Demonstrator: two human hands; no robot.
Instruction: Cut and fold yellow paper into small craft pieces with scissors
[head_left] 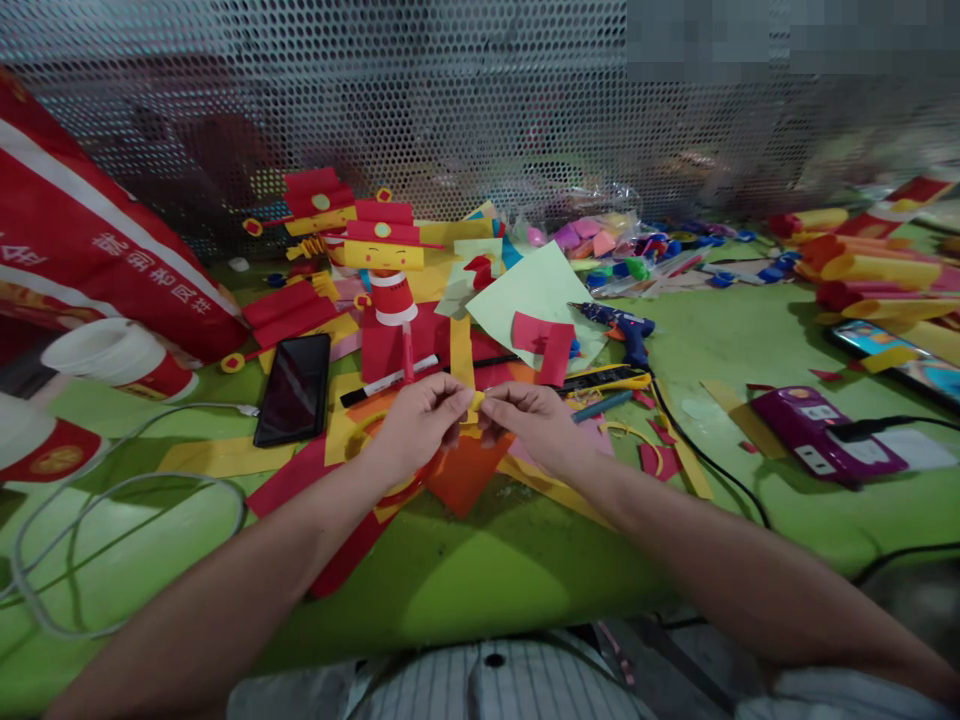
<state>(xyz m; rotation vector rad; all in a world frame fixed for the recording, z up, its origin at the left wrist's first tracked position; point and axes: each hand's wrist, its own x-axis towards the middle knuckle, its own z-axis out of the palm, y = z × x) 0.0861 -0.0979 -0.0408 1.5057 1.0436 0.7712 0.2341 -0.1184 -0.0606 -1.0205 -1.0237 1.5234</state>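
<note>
Small yellow piece, apparently paper [475, 402], sits between both hands' fingertips, in front of the wearer over the flat orange paper sheet [466, 478] on the bright green tabletop [465, 575]. Left hand [417, 424] is closed to a thumb-and-finger pinch on its left end, right hand [535, 424] pinched likewise on the right end, lower fingers curled, exact finger contact too small to tell. Should handle near weightless, bendy, low slip, easily creased or torn: light pinch at the ends, no hard pull.
</note>
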